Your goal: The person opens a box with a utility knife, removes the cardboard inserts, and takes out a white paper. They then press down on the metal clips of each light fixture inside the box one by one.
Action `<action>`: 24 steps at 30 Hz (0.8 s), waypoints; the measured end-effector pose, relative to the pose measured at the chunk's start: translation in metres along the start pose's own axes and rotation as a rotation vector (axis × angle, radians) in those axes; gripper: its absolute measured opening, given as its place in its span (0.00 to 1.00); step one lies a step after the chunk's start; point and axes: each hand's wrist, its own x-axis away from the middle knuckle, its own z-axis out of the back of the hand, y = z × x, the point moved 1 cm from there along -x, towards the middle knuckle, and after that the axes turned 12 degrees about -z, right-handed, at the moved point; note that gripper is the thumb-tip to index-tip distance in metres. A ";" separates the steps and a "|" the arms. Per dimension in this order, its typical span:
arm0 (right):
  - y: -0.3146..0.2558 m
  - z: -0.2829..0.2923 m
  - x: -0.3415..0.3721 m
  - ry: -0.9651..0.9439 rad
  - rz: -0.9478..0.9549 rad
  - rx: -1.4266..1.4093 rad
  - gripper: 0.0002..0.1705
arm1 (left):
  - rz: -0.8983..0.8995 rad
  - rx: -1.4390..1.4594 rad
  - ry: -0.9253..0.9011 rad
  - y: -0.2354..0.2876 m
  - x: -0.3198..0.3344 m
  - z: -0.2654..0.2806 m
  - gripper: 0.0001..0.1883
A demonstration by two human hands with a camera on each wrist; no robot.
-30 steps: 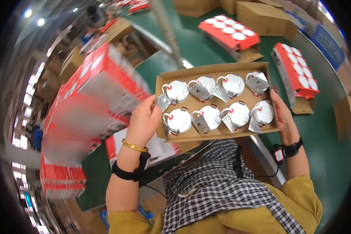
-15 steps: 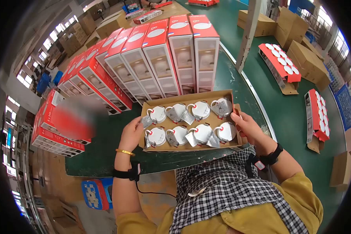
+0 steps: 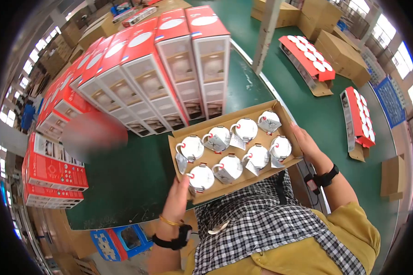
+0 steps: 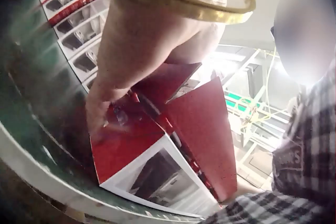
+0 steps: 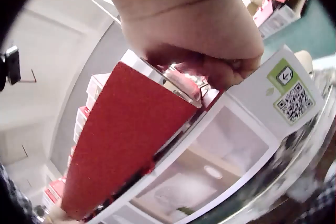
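An open brown cardboard box (image 3: 215, 121) lies tilted across both hands, with two rows of round white lamps (image 3: 191, 147), each with a looped white cable and a silver tag. My left hand (image 3: 176, 201) grips its near-left corner, thumb on the rim. At the right end, my right hand (image 3: 306, 143) holds the side, fingers partly hidden. In the left wrist view, my left hand (image 4: 152, 40) is on a red and white printed box (image 4: 205, 129). The right wrist view has my right hand (image 5: 194, 29) gripping a box beside a red panel (image 5: 126, 134).
Red and white boxes (image 3: 174, 46) stand in a row at the back left of the green table (image 3: 119, 178); others are stacked at far left (image 3: 55, 176). Past a metal post (image 3: 266, 39) lie two red lamp trays (image 3: 307, 57) and brown cartons (image 3: 337, 55). A blue stool (image 3: 133, 240) stands below.
The view has swung round. Since half a second ago, the held box has tilted, its left end nearer my body and its right end farther away. Both hands keep hold of it.
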 end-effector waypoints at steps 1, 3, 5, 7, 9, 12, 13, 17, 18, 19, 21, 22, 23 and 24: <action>-0.002 0.009 0.000 -0.008 0.054 0.076 0.40 | -0.006 0.020 0.015 -0.004 0.003 -0.013 0.25; -0.008 0.025 0.006 0.072 0.135 0.306 0.39 | 0.011 -0.009 0.024 0.001 0.005 -0.030 0.26; -0.017 0.028 0.007 0.241 0.256 0.478 0.34 | -0.055 -0.189 0.002 0.024 0.006 -0.032 0.28; -0.043 0.027 0.031 0.358 0.308 0.580 0.30 | -0.153 -0.195 0.121 0.035 0.001 -0.025 0.27; -0.071 0.013 0.054 0.449 0.476 0.636 0.24 | -0.293 -0.262 0.268 0.053 -0.009 -0.014 0.22; -0.078 -0.026 0.063 0.108 0.881 0.842 0.30 | -0.374 -0.560 0.127 0.095 -0.036 -0.016 0.06; -0.083 -0.050 0.072 -0.015 0.869 0.848 0.32 | -0.444 -0.576 0.016 0.102 -0.049 -0.020 0.05; -0.086 -0.127 0.084 -0.374 1.023 0.903 0.30 | -0.618 -0.878 -0.255 0.105 -0.094 -0.023 0.06; -0.081 -0.136 0.080 -0.383 1.025 0.900 0.30 | -0.714 -0.980 -0.313 0.100 -0.101 -0.020 0.07; -0.075 -0.143 0.078 -0.396 1.032 0.982 0.30 | -0.708 -0.979 -0.313 0.098 -0.103 -0.018 0.07; -0.067 -0.148 0.073 -0.402 1.037 1.141 0.29 | -0.763 -1.035 -0.403 0.090 -0.106 -0.018 0.07; -0.067 -0.149 0.073 -0.406 1.030 1.152 0.29 | -0.762 -1.024 -0.399 0.086 -0.107 -0.018 0.07; -0.068 -0.149 0.074 -0.401 1.037 1.180 0.29 | -0.824 -1.026 -0.406 0.083 -0.108 -0.018 0.07; -0.069 -0.149 0.073 -0.394 1.043 1.209 0.29 | -0.887 -1.028 -0.413 0.080 -0.110 -0.019 0.07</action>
